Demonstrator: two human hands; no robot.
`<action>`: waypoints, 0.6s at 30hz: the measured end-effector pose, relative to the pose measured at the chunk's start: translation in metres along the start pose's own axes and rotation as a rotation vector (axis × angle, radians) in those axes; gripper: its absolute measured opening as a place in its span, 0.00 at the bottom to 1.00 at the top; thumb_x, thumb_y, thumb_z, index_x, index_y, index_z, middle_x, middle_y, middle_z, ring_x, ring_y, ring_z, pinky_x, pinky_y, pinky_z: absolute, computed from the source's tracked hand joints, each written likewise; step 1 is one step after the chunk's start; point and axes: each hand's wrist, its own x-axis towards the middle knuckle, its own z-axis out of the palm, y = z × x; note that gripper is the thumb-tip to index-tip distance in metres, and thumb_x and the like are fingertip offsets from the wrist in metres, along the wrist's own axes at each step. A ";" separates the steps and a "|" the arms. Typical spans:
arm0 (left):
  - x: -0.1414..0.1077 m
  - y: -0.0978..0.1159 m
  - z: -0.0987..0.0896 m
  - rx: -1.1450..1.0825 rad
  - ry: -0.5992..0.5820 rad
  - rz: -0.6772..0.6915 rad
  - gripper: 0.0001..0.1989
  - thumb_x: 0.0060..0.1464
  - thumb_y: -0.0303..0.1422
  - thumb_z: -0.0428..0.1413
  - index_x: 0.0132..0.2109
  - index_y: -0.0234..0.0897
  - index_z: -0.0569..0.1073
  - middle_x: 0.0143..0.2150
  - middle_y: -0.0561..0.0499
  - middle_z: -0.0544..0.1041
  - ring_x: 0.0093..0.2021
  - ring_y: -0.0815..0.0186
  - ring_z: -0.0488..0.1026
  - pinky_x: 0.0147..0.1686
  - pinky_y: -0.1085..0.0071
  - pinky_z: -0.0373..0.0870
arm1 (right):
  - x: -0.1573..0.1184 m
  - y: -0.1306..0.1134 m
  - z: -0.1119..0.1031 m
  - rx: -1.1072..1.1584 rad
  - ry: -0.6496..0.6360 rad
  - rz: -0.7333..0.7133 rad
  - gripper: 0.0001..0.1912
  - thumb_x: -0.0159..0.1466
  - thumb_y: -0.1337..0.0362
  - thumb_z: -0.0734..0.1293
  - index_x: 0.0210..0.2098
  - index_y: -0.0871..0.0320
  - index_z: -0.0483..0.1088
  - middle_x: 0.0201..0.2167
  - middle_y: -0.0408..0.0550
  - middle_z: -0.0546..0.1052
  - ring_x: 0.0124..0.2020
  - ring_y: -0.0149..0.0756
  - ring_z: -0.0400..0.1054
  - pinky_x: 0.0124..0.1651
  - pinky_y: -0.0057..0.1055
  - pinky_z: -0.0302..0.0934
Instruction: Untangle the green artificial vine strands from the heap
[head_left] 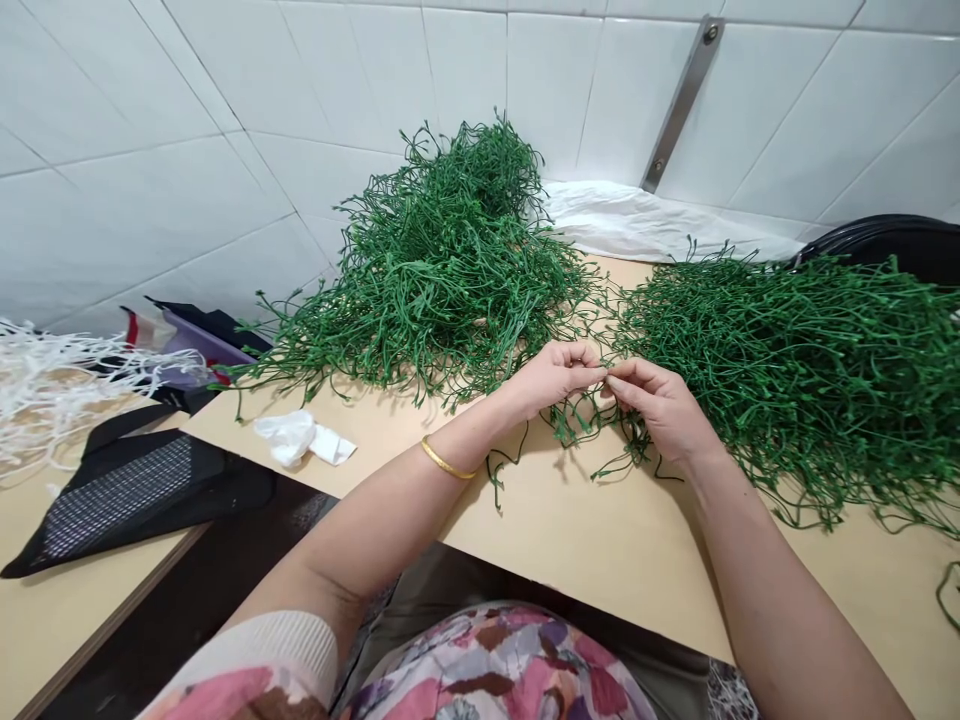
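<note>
My left hand [561, 378] and my right hand [660, 405] meet fingertip to fingertip above the table, each pinching thin green strands. Loose green strands [577, 420] hang and lie just beneath the fingers. Behind my left hand rises a tall heap of green cords with small knobbed ends [450, 250]. Another wide pile of green cords [840, 370] lies to the right, beside my right hand and wrist. The exact spot between the fingertips is too small to make out.
The pale wooden table [585, 530] has a crumpled white tissue [300, 438] at left. White cords [82, 385] and a black mesh item [127, 495] lie on another surface at far left. White cloth [660, 222] rests along the tiled wall, below a metal bracket [684, 105].
</note>
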 end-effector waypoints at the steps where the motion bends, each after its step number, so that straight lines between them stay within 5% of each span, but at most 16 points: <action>1: -0.001 0.002 -0.001 0.021 -0.016 -0.002 0.12 0.42 0.35 0.58 0.25 0.33 0.63 0.17 0.60 0.56 0.18 0.79 0.50 0.20 0.76 0.43 | 0.000 0.000 0.000 -0.012 0.003 -0.012 0.09 0.51 0.60 0.69 0.29 0.58 0.71 0.21 0.39 0.67 0.23 0.25 0.57 0.26 0.25 0.51; 13: -0.002 0.004 -0.003 0.047 -0.081 0.008 0.15 0.45 0.40 0.56 0.23 0.32 0.65 0.15 0.59 0.55 0.17 0.78 0.47 0.19 0.74 0.41 | -0.001 -0.009 0.000 0.291 -0.085 0.184 0.11 0.48 0.61 0.72 0.27 0.56 0.66 0.23 0.40 0.70 0.23 0.26 0.60 0.26 0.24 0.53; 18: -0.001 0.003 -0.002 0.050 -0.041 0.016 0.13 0.46 0.39 0.56 0.26 0.33 0.67 0.17 0.59 0.57 0.17 0.78 0.50 0.19 0.75 0.45 | -0.001 -0.005 -0.001 0.146 -0.074 0.043 0.11 0.51 0.59 0.70 0.28 0.57 0.65 0.22 0.39 0.69 0.26 0.27 0.60 0.28 0.25 0.53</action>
